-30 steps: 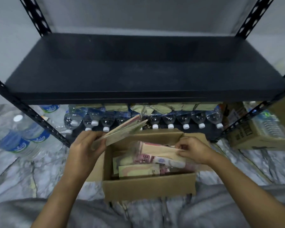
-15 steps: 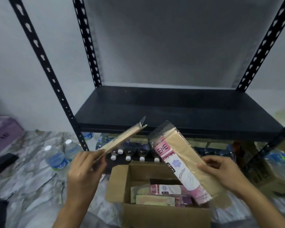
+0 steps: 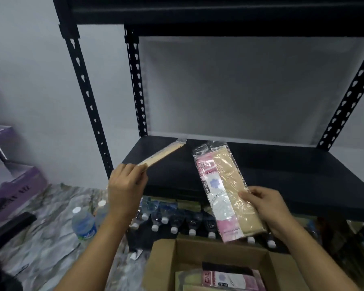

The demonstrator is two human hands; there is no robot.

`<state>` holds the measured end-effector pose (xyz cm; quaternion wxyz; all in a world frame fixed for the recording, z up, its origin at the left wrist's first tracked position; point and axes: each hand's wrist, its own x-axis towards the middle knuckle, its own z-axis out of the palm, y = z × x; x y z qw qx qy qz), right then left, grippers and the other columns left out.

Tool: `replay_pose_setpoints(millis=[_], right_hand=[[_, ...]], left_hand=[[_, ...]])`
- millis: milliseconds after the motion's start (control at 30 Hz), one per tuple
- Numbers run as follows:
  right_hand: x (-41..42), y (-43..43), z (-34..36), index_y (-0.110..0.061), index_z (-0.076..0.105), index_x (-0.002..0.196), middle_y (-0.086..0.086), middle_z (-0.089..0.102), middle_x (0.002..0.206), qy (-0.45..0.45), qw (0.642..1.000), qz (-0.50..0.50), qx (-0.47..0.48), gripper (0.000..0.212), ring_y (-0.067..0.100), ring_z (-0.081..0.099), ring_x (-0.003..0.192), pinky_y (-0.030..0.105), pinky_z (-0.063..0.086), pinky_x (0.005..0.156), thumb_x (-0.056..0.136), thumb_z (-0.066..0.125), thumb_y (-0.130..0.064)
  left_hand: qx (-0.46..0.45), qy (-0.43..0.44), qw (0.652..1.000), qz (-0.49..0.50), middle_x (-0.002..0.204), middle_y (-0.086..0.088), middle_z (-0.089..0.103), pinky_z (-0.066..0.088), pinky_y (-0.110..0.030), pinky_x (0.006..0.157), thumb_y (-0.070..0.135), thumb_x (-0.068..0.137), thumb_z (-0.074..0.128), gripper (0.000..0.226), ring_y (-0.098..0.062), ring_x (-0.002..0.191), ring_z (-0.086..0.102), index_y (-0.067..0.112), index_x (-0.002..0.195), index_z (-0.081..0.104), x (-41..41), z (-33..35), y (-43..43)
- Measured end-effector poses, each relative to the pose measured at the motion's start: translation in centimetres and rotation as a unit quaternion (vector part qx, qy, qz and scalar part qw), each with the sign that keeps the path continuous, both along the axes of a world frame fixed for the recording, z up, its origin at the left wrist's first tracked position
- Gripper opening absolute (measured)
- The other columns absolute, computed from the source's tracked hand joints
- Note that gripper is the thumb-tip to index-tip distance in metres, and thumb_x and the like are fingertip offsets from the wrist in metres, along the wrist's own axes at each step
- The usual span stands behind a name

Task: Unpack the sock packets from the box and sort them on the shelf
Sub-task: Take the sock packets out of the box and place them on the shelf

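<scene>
Black metal shelf [image 3: 282, 164] against a grey wall. Before it, left hand [image 3: 125, 185] pinches a thin beige sock packet [image 3: 162, 153]; right hand [image 3: 267, 208] grips a pink-and-beige sock packet [image 3: 225, 192], likely for shelving.

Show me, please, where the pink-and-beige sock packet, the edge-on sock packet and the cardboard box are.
pink-and-beige sock packet [image 3: 225, 185]: head view, middle of its clear front.
edge-on sock packet [image 3: 162, 153]: head view, midway along its beige edge.
cardboard box [image 3: 160, 267]: head view, its bare left wall.
</scene>
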<state>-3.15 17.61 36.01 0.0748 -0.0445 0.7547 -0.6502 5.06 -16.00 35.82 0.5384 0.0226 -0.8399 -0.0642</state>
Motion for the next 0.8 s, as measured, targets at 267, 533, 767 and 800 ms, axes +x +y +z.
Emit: replay_pose_setpoints(millis=[267,533,767,800], right_hand=[[-8.2,-8.8,1.2,-0.002,0.071,0.082,0.009,0.072,0.074,-0.030,0.999,-0.014,0.002,0.009,0.017,0.068,0.060,0.027,0.053,0.054,0.082,0.072,-0.012],[-13.8,-15.3,-1.0,-0.001,0.070,0.078,0.015,0.071,0.080,-0.063,0.996,-0.031,0.048,0.010,0.028,0.070,0.075,0.043,0.059,0.076,0.080,0.073,-0.010],[-16.2,-19.2,-2.3,-0.001,0.070,0.074,0.012,0.071,0.079,-0.046,0.991,-0.062,0.112,0.013,0.025,0.068,0.069,0.039,0.060,0.069,0.075,0.073,-0.013],[-16.4,-19.7,-2.4,-0.001,0.070,0.076,0.011,0.071,0.081,-0.047,0.990,-0.059,0.123,0.013,0.025,0.068,0.071,0.039,0.060,0.069,0.075,0.073,-0.014]], left_hand=[[0.022,-0.228,0.967,0.110,0.081,-0.012,0.067,0.044,-0.040,0.061,0.002,0.080,0.064,0.015,-0.036,0.077,0.059,0.005,0.090,0.074,-7.6,0.7,-2.1],[0.014,-0.370,0.912,0.178,0.109,-0.010,0.061,0.045,-0.038,0.075,0.000,0.086,0.053,0.026,-0.030,0.101,0.055,0.005,0.108,0.066,-13.5,0.0,-2.8],[0.123,-0.406,0.891,0.161,0.110,-0.013,0.057,0.049,-0.039,0.077,-0.008,0.081,0.049,0.022,-0.032,0.103,0.054,-0.001,0.096,0.063,-17.2,-0.3,-3.9],[0.145,-0.402,0.891,0.153,0.110,-0.014,0.057,0.050,-0.039,0.077,-0.008,0.081,0.049,0.020,-0.033,0.103,0.054,-0.002,0.094,0.063,-17.5,-0.5,-4.3]])
